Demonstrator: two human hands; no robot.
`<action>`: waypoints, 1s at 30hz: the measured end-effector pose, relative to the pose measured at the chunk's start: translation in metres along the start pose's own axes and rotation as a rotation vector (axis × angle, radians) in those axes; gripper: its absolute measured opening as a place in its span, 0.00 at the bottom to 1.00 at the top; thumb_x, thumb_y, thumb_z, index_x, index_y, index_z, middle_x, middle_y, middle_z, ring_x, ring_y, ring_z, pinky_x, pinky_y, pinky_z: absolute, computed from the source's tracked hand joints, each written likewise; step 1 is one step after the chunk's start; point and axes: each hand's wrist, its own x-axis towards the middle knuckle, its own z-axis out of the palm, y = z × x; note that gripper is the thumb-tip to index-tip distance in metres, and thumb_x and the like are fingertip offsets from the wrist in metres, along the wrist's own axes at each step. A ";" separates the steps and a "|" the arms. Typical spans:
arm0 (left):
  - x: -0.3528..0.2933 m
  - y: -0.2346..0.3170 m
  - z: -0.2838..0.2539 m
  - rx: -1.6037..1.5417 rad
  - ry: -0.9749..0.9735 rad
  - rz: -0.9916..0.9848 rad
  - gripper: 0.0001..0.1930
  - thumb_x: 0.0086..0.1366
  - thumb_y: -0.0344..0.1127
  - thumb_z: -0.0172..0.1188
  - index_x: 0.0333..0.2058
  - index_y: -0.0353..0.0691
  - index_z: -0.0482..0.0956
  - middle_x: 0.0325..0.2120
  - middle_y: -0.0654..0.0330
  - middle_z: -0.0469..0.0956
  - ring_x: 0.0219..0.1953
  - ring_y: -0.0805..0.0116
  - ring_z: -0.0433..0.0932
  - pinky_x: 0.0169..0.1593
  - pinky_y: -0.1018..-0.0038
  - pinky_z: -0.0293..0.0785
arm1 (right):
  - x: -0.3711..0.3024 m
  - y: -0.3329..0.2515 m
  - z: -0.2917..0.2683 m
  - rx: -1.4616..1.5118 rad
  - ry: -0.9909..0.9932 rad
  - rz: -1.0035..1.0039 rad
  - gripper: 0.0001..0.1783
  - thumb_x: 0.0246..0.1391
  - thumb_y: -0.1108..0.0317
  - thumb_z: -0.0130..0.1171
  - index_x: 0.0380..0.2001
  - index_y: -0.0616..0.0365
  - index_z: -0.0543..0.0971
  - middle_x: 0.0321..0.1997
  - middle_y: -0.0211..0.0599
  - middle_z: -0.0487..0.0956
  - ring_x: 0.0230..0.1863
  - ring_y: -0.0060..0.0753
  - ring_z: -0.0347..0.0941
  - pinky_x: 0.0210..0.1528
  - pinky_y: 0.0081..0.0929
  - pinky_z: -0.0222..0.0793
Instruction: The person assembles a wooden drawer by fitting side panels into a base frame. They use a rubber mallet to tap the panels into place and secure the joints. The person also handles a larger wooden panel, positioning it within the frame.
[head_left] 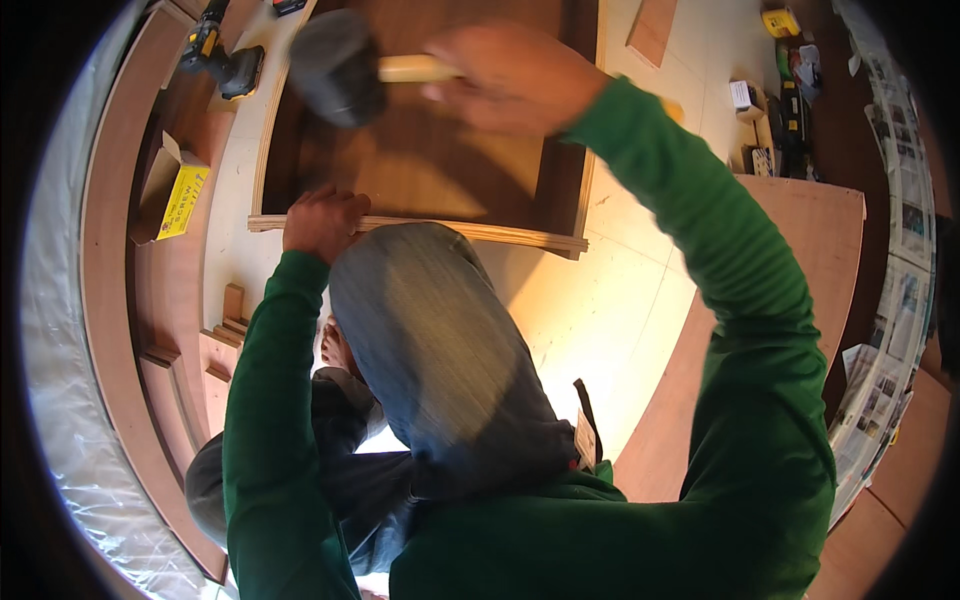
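My right hand [515, 80] is closed round the light wooden handle of a rubber mallet [338, 68]. The mallet's black head is raised above a brown wooden drawer box [420, 232], to the left of my right hand, and is a little blurred. My left hand [325, 220] grips the near edge of the box at its left part, fingers curled over the rim. Inside the box the brown bottom panel shows, with shadows of my arm and the mallet across it. My bent knee in grey jeans presses close to the box's near edge.
At the upper left lies a cordless drill [222, 55]; below it stands an open yellow cardboard box [180, 200]. Wooden offcuts [228, 325] lie left of my leg. A large wooden panel [790, 230] rests on the right, with small boxes and tools [790, 120] beyond it.
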 end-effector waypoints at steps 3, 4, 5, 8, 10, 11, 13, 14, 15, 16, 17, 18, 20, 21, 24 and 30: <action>0.005 -0.007 -0.001 0.026 -0.019 0.009 0.15 0.52 0.50 0.73 0.30 0.52 0.78 0.30 0.67 0.81 0.41 0.64 0.81 0.42 0.62 0.79 | -0.074 0.002 -0.017 0.140 -0.004 0.221 0.17 0.62 0.58 0.58 0.34 0.66 0.77 0.21 0.50 0.73 0.25 0.55 0.72 0.31 0.46 0.67; 0.010 -0.003 -0.007 0.010 -0.050 -0.014 0.15 0.52 0.50 0.73 0.30 0.52 0.79 0.30 0.67 0.81 0.41 0.64 0.81 0.42 0.61 0.79 | -0.097 0.006 -0.015 0.231 -0.025 0.328 0.18 0.65 0.58 0.57 0.36 0.66 0.76 0.21 0.48 0.71 0.24 0.51 0.70 0.30 0.42 0.66; 0.011 0.003 -0.016 -0.006 -0.092 -0.036 0.15 0.53 0.51 0.73 0.31 0.52 0.80 0.30 0.67 0.81 0.41 0.63 0.81 0.42 0.61 0.79 | -0.110 0.004 -0.010 0.333 -0.048 0.437 0.19 0.67 0.57 0.56 0.39 0.66 0.76 0.21 0.46 0.70 0.22 0.47 0.68 0.30 0.39 0.65; 0.007 0.009 -0.032 -0.009 -0.092 -0.050 0.15 0.55 0.54 0.71 0.32 0.53 0.82 0.29 0.66 0.81 0.39 0.62 0.81 0.40 0.61 0.79 | -0.113 0.012 -0.014 0.214 -0.071 0.423 0.17 0.65 0.59 0.58 0.39 0.66 0.76 0.22 0.45 0.70 0.25 0.42 0.70 0.31 0.38 0.66; 0.007 0.012 -0.034 -0.016 -0.075 -0.054 0.16 0.55 0.56 0.71 0.33 0.52 0.83 0.28 0.65 0.82 0.38 0.60 0.81 0.39 0.61 0.79 | -0.106 0.014 -0.013 0.206 -0.006 0.353 0.16 0.64 0.60 0.59 0.38 0.66 0.76 0.22 0.45 0.70 0.26 0.42 0.70 0.32 0.38 0.66; 0.008 0.014 -0.035 -0.025 -0.077 -0.065 0.17 0.54 0.56 0.71 0.33 0.52 0.84 0.29 0.64 0.82 0.38 0.59 0.82 0.40 0.60 0.79 | -0.099 0.009 -0.013 0.196 0.026 0.316 0.16 0.64 0.60 0.59 0.37 0.65 0.76 0.22 0.45 0.71 0.27 0.42 0.71 0.33 0.38 0.67; 0.010 0.017 -0.037 -0.002 -0.143 -0.103 0.18 0.54 0.57 0.71 0.34 0.52 0.84 0.29 0.62 0.83 0.38 0.57 0.83 0.41 0.59 0.79 | -0.097 -0.005 -0.007 0.186 0.034 0.416 0.14 0.63 0.62 0.59 0.36 0.66 0.76 0.25 0.51 0.74 0.28 0.50 0.72 0.34 0.41 0.67; 0.014 0.017 -0.040 0.031 -0.207 -0.130 0.18 0.54 0.57 0.71 0.34 0.52 0.84 0.29 0.62 0.84 0.37 0.56 0.83 0.41 0.59 0.79 | -0.097 -0.008 -0.003 0.145 0.065 0.423 0.14 0.63 0.62 0.59 0.37 0.66 0.77 0.26 0.52 0.75 0.29 0.52 0.72 0.35 0.41 0.68; 0.018 0.019 -0.039 0.063 -0.271 -0.154 0.18 0.54 0.57 0.71 0.34 0.52 0.84 0.30 0.61 0.84 0.37 0.56 0.84 0.42 0.58 0.79 | -0.100 -0.012 0.001 0.104 0.095 0.432 0.14 0.63 0.62 0.58 0.37 0.66 0.77 0.27 0.54 0.76 0.30 0.54 0.73 0.35 0.42 0.68; 0.012 0.018 -0.036 0.027 -0.243 -0.137 0.18 0.54 0.58 0.71 0.35 0.52 0.84 0.30 0.60 0.84 0.37 0.56 0.84 0.41 0.58 0.79 | -0.103 -0.014 0.012 0.035 0.208 0.400 0.15 0.64 0.61 0.58 0.41 0.66 0.78 0.30 0.55 0.78 0.33 0.57 0.75 0.37 0.41 0.71; 0.013 0.016 -0.033 -0.011 -0.202 -0.120 0.19 0.54 0.58 0.70 0.36 0.53 0.84 0.30 0.59 0.85 0.37 0.55 0.84 0.41 0.58 0.79 | -0.112 -0.022 0.015 0.023 0.238 0.444 0.15 0.63 0.62 0.58 0.41 0.66 0.78 0.30 0.56 0.78 0.34 0.59 0.76 0.37 0.43 0.71; 0.014 0.015 -0.031 -0.048 -0.160 -0.101 0.19 0.55 0.58 0.70 0.37 0.53 0.84 0.31 0.58 0.85 0.36 0.55 0.85 0.41 0.58 0.80 | -0.129 -0.036 0.017 0.011 0.268 0.489 0.14 0.62 0.63 0.58 0.40 0.65 0.78 0.30 0.56 0.79 0.34 0.60 0.76 0.36 0.44 0.72; 0.009 0.016 -0.038 -0.019 -0.221 -0.111 0.19 0.56 0.57 0.69 0.41 0.54 0.83 0.32 0.61 0.85 0.38 0.56 0.85 0.41 0.59 0.80 | -0.162 -0.073 0.035 0.058 0.334 0.623 0.12 0.61 0.66 0.58 0.40 0.65 0.77 0.30 0.57 0.79 0.34 0.62 0.77 0.36 0.46 0.72; 0.013 0.017 -0.040 -0.012 -0.238 -0.103 0.19 0.57 0.56 0.69 0.42 0.55 0.83 0.33 0.62 0.85 0.39 0.56 0.85 0.42 0.59 0.80 | -0.181 -0.091 0.042 0.086 0.373 0.720 0.11 0.61 0.68 0.59 0.40 0.65 0.77 0.30 0.58 0.78 0.34 0.63 0.77 0.35 0.45 0.71; 0.009 0.015 -0.039 0.005 -0.213 -0.061 0.19 0.58 0.55 0.69 0.44 0.55 0.82 0.32 0.61 0.85 0.38 0.56 0.85 0.41 0.58 0.80 | -0.218 -0.129 0.055 0.126 0.439 0.886 0.10 0.61 0.69 0.59 0.41 0.66 0.77 0.30 0.58 0.78 0.33 0.63 0.76 0.35 0.46 0.70; 0.010 0.013 -0.035 -0.022 -0.180 0.028 0.19 0.60 0.55 0.67 0.45 0.53 0.82 0.31 0.57 0.85 0.36 0.52 0.84 0.40 0.56 0.79 | -0.242 -0.151 0.084 0.037 0.601 0.993 0.11 0.60 0.69 0.59 0.43 0.64 0.78 0.31 0.58 0.79 0.34 0.64 0.76 0.37 0.47 0.72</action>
